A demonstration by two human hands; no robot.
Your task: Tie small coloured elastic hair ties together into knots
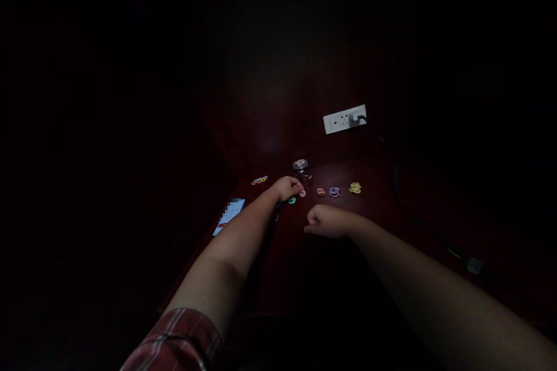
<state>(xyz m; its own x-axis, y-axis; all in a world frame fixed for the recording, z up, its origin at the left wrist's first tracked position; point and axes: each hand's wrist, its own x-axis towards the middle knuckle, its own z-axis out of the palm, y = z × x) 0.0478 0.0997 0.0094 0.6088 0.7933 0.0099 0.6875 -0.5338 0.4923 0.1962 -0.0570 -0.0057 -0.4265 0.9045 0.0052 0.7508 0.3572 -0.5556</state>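
Note:
My left hand (288, 188) reaches to the table with its fingers pinched together at a small pink hair tie (303, 193). Just below that hand lies a green hair tie (292, 200), and a pale band (275, 217) shows partly behind the wrist. My right hand (328, 221) hovers nearer to me, its fingers curled in; whatever they may hold is hidden. Beyond it, small groups of orange (321, 192), purple (334, 192) and yellow hair ties (355, 188) lie in a row. A clear lidded jar (301, 168) stands behind my left hand.
A mixed pile of coloured bands (260, 180) lies at the table's far left. A lit phone (229, 216) rests by the left edge. On the back wall is a white socket panel (345, 119) with a plug; a dark cable runs down the right side. The surroundings are very dark.

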